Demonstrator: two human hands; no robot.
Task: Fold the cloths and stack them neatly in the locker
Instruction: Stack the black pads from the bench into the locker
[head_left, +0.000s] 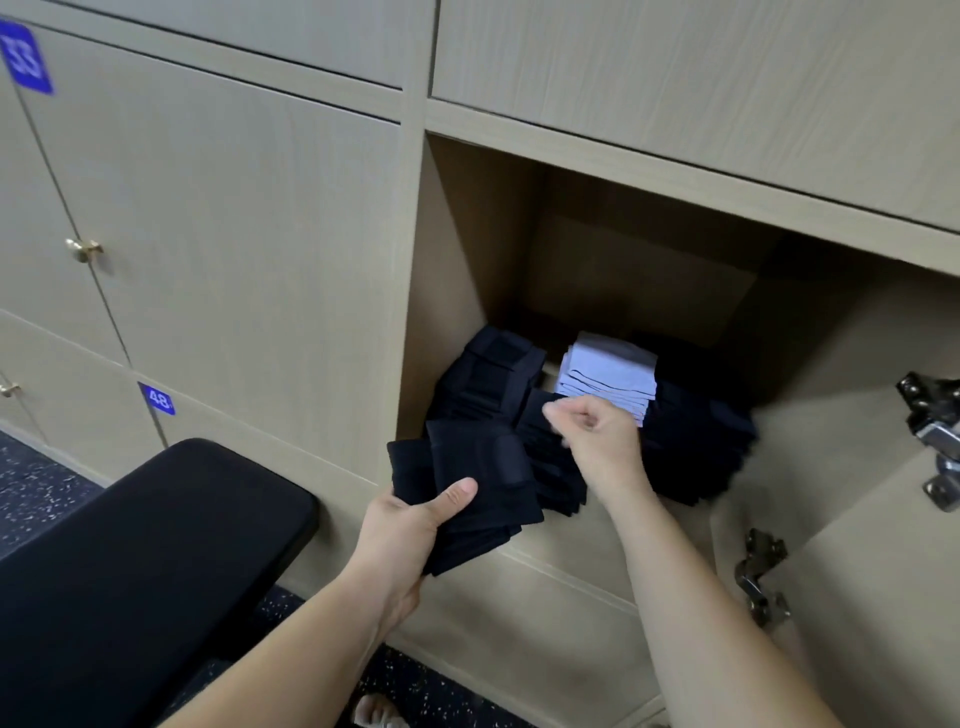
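A wall of pale wood-grain lockers (234, 234) fills my view, above a dark speckled floor (41, 483). A black padded seat (130, 571) sits at lower left. One locker (467, 260) stands open, and its door (857, 519) is swung out to the right with the metal hinges (935, 431) showing.

Inside, on the locker's floor, folded dark cloths lie in a left stack (488, 374) and a broader right stack (701, 447). A smaller pile of pale lavender cloths (608, 369) sits between them, towards the back.

My left hand (410, 530) grips a bundle of folded dark cloths (478, 467) at the locker's front lip, thumb on top and fingers underneath. My right hand (597, 431) hovers over the front of the dark stacks, just before the lavender pile. Its fingers are curled and blurred, and I cannot tell whether they pinch any cloth.

I judge these cloths to be light, soft and limp. A bundle will likely sag or fan open unless I support it from below and hold it near the folded edge. I would lower each one flat rather than drop it, since loose layers could slide and skew the stacks.
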